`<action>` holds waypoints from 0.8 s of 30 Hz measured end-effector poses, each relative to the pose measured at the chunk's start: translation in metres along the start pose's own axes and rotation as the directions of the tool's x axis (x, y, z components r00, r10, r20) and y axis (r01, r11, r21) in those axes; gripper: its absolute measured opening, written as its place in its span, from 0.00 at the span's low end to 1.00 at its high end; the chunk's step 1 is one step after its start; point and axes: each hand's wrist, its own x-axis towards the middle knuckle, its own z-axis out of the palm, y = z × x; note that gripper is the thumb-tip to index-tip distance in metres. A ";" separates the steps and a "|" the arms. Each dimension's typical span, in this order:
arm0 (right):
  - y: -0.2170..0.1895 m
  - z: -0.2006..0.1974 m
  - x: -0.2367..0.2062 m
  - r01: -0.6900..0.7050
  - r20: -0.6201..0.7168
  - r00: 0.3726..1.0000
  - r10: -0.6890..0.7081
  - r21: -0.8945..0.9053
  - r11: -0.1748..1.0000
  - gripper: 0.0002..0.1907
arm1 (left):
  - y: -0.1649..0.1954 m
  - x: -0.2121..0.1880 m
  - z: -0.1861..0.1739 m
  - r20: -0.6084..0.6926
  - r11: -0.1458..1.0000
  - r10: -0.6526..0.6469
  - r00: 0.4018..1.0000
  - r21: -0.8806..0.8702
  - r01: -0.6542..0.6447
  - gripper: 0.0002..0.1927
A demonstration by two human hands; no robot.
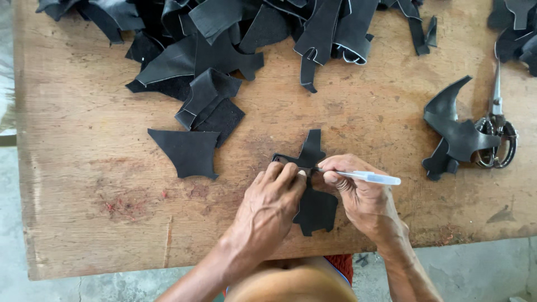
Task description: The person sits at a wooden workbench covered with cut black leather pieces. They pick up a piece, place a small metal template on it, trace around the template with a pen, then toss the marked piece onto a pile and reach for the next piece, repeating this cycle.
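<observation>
A black leather cut-out [314,207] lies flat near the front edge of the wooden table [84,184], its narrow tab pointing away from me. My left hand [268,210] presses down on it, fingers curled and fingertips [288,170] pinning its upper left part. My right hand [358,193] is closed around a clear-barrelled pen [369,178], the tip touching the leather just beside my left fingertips. To the left, apart from the piece, a flat black panel [187,152] rests on the bare wood, with a folded stack of similar pieces [210,106] behind it. A large heap of black offcuts [251,28] fills the far side of the table. Well to the right, a curved black piece [453,131] lies touching a pair of metal scissors [497,131].
</observation>
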 end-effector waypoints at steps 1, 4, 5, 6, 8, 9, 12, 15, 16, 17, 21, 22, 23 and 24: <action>0.002 0.000 0.000 0.042 -0.002 0.999 -0.042 -0.037 0.998 0.06 | -0.002 0.002 -0.003 0.007 1.000 0.009 1.000 -0.021 -0.009 0.26; 0.006 -0.001 -0.001 0.123 0.004 0.992 -0.124 -0.122 0.985 0.06 | -0.006 0.010 -0.010 0.110 0.999 -0.035 0.993 -0.037 0.039 0.24; 0.006 -0.001 -0.002 0.127 0.004 0.992 -0.128 -0.133 0.983 0.06 | -0.007 0.014 -0.012 0.158 0.998 -0.057 0.986 -0.031 0.063 0.25; 0.006 -0.001 -0.003 0.130 0.004 0.991 -0.131 -0.144 0.981 0.05 | -0.008 0.017 -0.015 0.162 0.996 -0.056 0.985 -0.061 0.067 0.25; 0.006 -0.002 -0.004 0.138 0.020 0.990 -0.137 -0.212 0.967 0.04 | -0.011 0.023 -0.021 0.164 0.990 -0.058 0.985 -0.114 0.078 0.25; 0.005 -0.002 -0.004 0.141 0.029 0.990 -0.138 -0.245 0.959 0.03 | -0.012 0.026 -0.024 0.172 0.991 -0.043 0.984 -0.120 0.064 0.25; 0.003 -0.002 -0.004 0.077 0.010 0.997 -0.076 -0.157 0.985 0.04 | -0.015 0.035 -0.031 0.226 0.987 -0.028 0.974 -0.149 0.063 0.25; 0.001 -0.002 -0.003 0.255 0.069 0.967 -0.246 -0.339 0.905 0.04 | -0.017 0.039 -0.038 0.294 0.976 -0.078 0.953 -0.171 0.133 0.23; 0.001 -0.002 -0.003 0.210 0.041 0.977 -0.208 -0.315 0.925 0.04 | -0.016 0.041 -0.039 0.298 0.975 -0.082 0.951 -0.175 0.139 0.22; 0.000 -0.002 -0.003 0.167 0.015 0.985 -0.170 -0.289 0.943 0.03 | -0.016 0.043 -0.039 0.300 0.973 -0.087 0.950 -0.178 0.145 0.22; -0.002 -0.004 -0.005 0.155 0.033 0.988 -0.154 -0.372 0.915 0.04 | -0.017 0.044 -0.043 0.304 0.970 -0.082 0.949 -0.194 0.146 0.19; -0.002 -0.004 -0.006 0.154 0.034 0.988 -0.152 -0.359 0.921 0.04 | -0.018 0.044 -0.043 0.284 0.970 -0.062 0.957 -0.208 0.125 0.18; -0.003 -0.004 -0.006 0.156 0.035 0.988 -0.153 -0.346 0.925 0.03 | -0.019 0.044 -0.044 0.262 0.970 -0.043 0.964 -0.220 0.103 0.18; -0.002 -0.003 -0.006 0.161 0.042 0.987 -0.156 -0.331 0.930 0.03 | -0.020 0.045 -0.045 0.267 0.971 -0.035 0.963 -0.219 0.096 0.18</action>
